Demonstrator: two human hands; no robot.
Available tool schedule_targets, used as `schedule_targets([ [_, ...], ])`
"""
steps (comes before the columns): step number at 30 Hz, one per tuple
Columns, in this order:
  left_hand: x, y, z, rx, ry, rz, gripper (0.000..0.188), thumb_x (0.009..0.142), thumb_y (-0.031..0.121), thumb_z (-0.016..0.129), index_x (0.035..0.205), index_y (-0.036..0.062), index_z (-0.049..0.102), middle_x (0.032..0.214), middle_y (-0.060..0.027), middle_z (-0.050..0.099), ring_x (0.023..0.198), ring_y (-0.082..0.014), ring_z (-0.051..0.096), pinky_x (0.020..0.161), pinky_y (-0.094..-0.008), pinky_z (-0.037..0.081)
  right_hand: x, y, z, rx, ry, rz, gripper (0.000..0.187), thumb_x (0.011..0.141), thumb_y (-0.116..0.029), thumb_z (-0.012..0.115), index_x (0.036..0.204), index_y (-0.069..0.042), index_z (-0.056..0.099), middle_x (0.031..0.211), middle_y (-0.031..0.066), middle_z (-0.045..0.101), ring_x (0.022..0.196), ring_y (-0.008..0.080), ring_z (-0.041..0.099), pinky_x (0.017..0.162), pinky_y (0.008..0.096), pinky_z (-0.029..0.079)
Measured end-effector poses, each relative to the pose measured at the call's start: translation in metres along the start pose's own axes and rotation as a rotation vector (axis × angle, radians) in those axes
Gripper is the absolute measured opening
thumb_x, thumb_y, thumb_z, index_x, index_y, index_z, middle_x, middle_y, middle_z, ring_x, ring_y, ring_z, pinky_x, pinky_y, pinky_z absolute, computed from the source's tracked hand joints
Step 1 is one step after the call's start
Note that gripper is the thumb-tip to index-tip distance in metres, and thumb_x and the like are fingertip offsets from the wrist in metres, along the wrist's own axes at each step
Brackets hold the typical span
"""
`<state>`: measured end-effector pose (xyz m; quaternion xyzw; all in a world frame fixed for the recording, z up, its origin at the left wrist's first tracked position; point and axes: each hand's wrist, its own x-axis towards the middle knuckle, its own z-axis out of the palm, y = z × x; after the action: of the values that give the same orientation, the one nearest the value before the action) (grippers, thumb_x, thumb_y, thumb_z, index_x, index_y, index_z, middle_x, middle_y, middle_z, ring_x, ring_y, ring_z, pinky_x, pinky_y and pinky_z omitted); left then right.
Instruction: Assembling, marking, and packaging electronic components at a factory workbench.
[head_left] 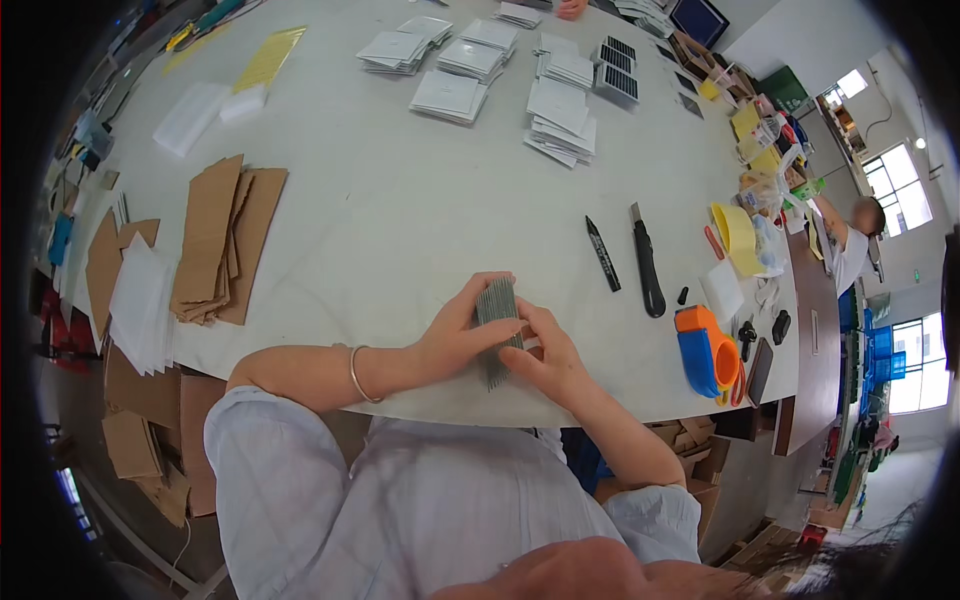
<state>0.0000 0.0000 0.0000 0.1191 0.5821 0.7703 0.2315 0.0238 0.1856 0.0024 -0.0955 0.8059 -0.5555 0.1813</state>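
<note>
Holding a stack of thin grey pieces (496, 300) by the near edge of the table (400, 210), we clasp it between left hand (462, 335) and right hand (552, 362); black marker (602, 254) and cutter (647, 262) lie apart, unheld; beyond, white packets (450, 95) are already piled; our stack seems unfinished, how much remains we cannot tell.

The stack (495, 302) is at the table's (380, 230) near edge — cardboard pieces (206, 240) lie to its left; marker (602, 254), then cutter (649, 268), to its right — packets (449, 94) beyond it.
</note>
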Motion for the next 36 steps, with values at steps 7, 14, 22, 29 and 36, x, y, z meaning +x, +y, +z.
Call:
schedule_targets([
  [7, -0.002, -0.003, 0.003, -0.024, -0.01, 0.021, 0.055, 0.085, 0.015, 0.056, 0.135, 0.0029, 0.035, 0.127, -0.0087, 0.046, 0.109, -0.0143, 0.048, 0.096, -0.0315, 0.039, -0.005, -0.006, -0.007, 0.046, -0.042, 0.034, 0.075, 0.08, -0.025, 0.072, 0.142, -0.006, 0.033, 0.125, 0.0136, 0.045, 0.093, 0.0157, 0.052, 0.074, 0.0289, 0.052],
  [14, -0.003, 0.0, 0.002, -0.069, -0.022, 0.019, 0.055, 0.085, 0.014, 0.054, 0.135, 0.003, 0.034, 0.125, -0.0082, 0.047, 0.107, -0.0139, 0.049, 0.094, -0.0314, 0.04, -0.002, -0.008, -0.005, 0.043, -0.046, 0.019, 0.076, 0.08, -0.027, 0.072, 0.141, -0.005, 0.033, 0.125, 0.0133, 0.044, 0.092, 0.0157, 0.05, 0.074, 0.0283, 0.052],
  [22, -0.005, 0.0, -0.001, -0.086, -0.014, 0.031, 0.055, 0.085, 0.014, 0.054, 0.135, 0.0028, 0.034, 0.134, -0.0087, 0.043, 0.112, -0.0144, 0.047, 0.098, -0.032, 0.038, 0.001, -0.004, -0.003, 0.075, -0.052, -0.004, 0.075, 0.081, -0.027, 0.071, 0.141, -0.005, 0.033, 0.124, 0.0129, 0.044, 0.091, 0.0148, 0.05, 0.074, 0.0279, 0.051],
  [29, -0.005, -0.006, -0.005, -0.038, -0.007, 0.038, 0.054, 0.086, 0.013, 0.053, 0.135, 0.0028, 0.033, 0.134, -0.0085, 0.042, 0.115, -0.0155, 0.045, 0.099, -0.0323, 0.037, -0.003, -0.009, -0.002, 0.129, 0.014, -0.007, 0.074, 0.083, -0.024, 0.069, 0.143, -0.005, 0.03, 0.127, 0.0155, 0.046, 0.102, 0.0203, 0.052, 0.08, 0.0319, 0.05],
  [36, -0.004, -0.005, -0.004, -0.02, -0.015, 0.037, 0.061, 0.087, 0.021, 0.057, 0.138, 0.0026, 0.03, 0.137, -0.0115, 0.036, 0.124, -0.0191, 0.04, 0.104, -0.0339, 0.033, -0.002, -0.02, -0.018, -0.261, 0.008, -0.348, 0.06, 0.079, -0.022, 0.072, 0.13, -0.006, 0.047, 0.125, 0.0174, 0.049, 0.109, 0.0298, 0.054, 0.084, 0.034, 0.048],
])
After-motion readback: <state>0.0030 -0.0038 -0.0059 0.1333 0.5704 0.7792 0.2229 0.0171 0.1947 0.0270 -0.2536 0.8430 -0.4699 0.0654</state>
